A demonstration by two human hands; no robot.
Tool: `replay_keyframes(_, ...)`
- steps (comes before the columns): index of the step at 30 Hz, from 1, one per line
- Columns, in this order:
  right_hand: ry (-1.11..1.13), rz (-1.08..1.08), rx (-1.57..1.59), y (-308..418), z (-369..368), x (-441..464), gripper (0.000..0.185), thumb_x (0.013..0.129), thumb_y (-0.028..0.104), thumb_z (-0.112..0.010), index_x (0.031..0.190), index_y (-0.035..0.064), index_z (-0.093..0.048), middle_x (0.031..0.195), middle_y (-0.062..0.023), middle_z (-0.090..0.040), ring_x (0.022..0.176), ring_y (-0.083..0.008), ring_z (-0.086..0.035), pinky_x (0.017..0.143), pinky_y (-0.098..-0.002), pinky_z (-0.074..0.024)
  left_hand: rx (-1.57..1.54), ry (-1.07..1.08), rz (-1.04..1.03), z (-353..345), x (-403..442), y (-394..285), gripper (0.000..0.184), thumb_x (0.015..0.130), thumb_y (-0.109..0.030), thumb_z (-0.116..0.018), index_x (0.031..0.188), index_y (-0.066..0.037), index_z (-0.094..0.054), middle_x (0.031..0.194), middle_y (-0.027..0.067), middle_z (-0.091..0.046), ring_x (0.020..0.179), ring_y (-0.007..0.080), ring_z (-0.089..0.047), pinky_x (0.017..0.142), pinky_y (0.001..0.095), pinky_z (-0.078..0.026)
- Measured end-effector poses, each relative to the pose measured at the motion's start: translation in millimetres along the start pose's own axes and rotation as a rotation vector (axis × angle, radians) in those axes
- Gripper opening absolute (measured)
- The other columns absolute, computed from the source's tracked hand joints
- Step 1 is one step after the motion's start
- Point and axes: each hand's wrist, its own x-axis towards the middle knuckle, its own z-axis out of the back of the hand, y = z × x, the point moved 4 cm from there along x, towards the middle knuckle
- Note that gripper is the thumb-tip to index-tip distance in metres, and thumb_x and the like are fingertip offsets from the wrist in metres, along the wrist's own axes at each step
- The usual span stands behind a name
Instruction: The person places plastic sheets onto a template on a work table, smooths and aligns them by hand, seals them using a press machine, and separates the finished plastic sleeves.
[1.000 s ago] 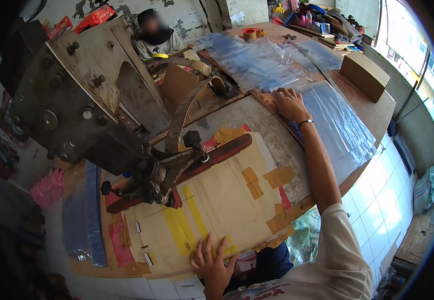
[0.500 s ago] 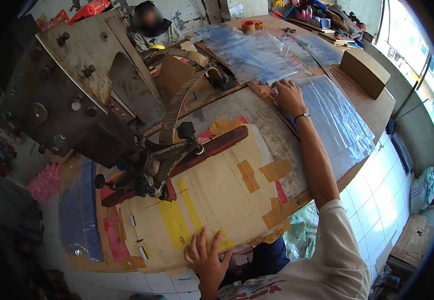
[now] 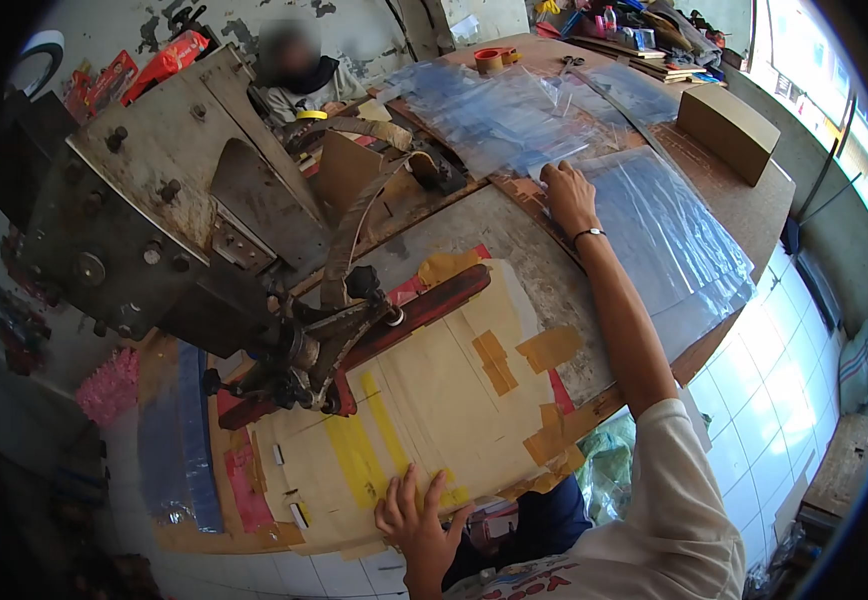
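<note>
My left hand [image 3: 419, 520] lies with fingers spread on the near edge of a beige sheet [image 3: 444, 380], which is patched with yellow and brown tape. My right hand [image 3: 569, 197] reaches out to the far left corner of a stack of clear plastic sheets [image 3: 659, 220]. Its fingers are curled and pressed together at that corner, and the fingertips are partly hidden. Over the beige sheet stands a machine head [image 3: 299, 355] with a long dark red bar [image 3: 429, 315], which lies across the sheet's far side.
More clear plastic [image 3: 494, 110] is spread at the back, near a tape roll [image 3: 490, 61] and scissors [image 3: 573, 63]. A cardboard box [image 3: 729, 130] stands at the right. Blue plastic [image 3: 174, 440] hangs at the left edge. Another person [image 3: 304, 90] sits behind the machine.
The whole view has shifted slightly. My right hand stays at the corner of the plastic stack with its fingers a little more bent; my left hand keeps its place on the beige sheet.
</note>
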Motion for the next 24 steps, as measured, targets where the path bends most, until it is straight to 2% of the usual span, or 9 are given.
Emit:
replay_keyframes(5, -0.067, 0.003, 0.049, 2.6, 8.2, -3.9, 0.026, 0.091, 0.008, -0.060, 0.113, 0.0151, -0.070, 0.117, -0.0124, -0.064, 0.110, -0.0324, -0.063, 0.087, -0.0425, -0.0552, 0.014, -0.012, 0.001, -1.8, -0.7, 0.3, 0.066, 0.082, -0.059, -0.075, 0.136, -0.023, -0.061, 0.154, 0.0111, -0.043, 0.142, 0.0358, -0.034, 0.112, 0.0577, -0.018)
replay_keyframes(8, -0.133, 0.089, 0.010, -0.2, 1.8, -4.0, 0.026, 0.089, 0.008, -0.061, 0.112, 0.0150, -0.071, 0.116, -0.0116, -0.065, 0.111, -0.0315, -0.062, 0.089, -0.0417, -0.0546, 0.007, -0.023, 0.002, -2.3, -1.3, 0.1, 0.065, 0.082, -0.059, -0.075, 0.136, -0.023, -0.061, 0.154, 0.0108, -0.043, 0.141, 0.0357, -0.034, 0.112, 0.0578, -0.019)
replay_keyframes(17, -0.079, 0.022, 0.004, -1.8, 5.5, -1.6, 0.026, 0.088, 0.009, -0.062, 0.111, 0.0165, -0.073, 0.114, -0.0101, -0.066, 0.111, -0.0308, -0.061, 0.088, -0.0428, -0.0548, 0.031, -0.072, -0.008, -3.8, -1.5, 0.5, 0.063, 0.083, -0.059, -0.074, 0.135, -0.025, -0.062, 0.153, 0.0076, -0.045, 0.139, 0.0339, -0.037, 0.112, 0.0565, -0.021)
replay_keyframes(22, -0.075, -0.040, -0.026, -3.7, 9.9, -1.6, 0.017, 0.094, 0.023, -0.065, 0.109, 0.0192, -0.073, 0.113, -0.0097, -0.066, 0.113, -0.0319, -0.062, 0.087, -0.0462, -0.0555, 0.042, -0.090, -0.022, -4.6, -1.6, 1.3, 0.060, 0.085, -0.058, -0.073, 0.134, -0.025, -0.063, 0.152, 0.0075, -0.047, 0.138, 0.0334, -0.039, 0.111, 0.0554, -0.022)
replay_keyframes(24, -0.068, -0.045, -0.026, -4.1, 11.0, -1.6, 0.017, 0.094, 0.024, -0.065, 0.109, 0.0189, -0.073, 0.113, -0.0100, -0.066, 0.113, -0.0321, -0.062, 0.087, -0.0464, -0.0555, 0.034, -0.096, -0.016, -4.4, -1.4, 0.5, 0.059, 0.085, -0.058, -0.073, 0.133, -0.025, -0.064, 0.151, 0.0078, -0.048, 0.138, 0.0332, -0.039, 0.111, 0.0549, -0.022)
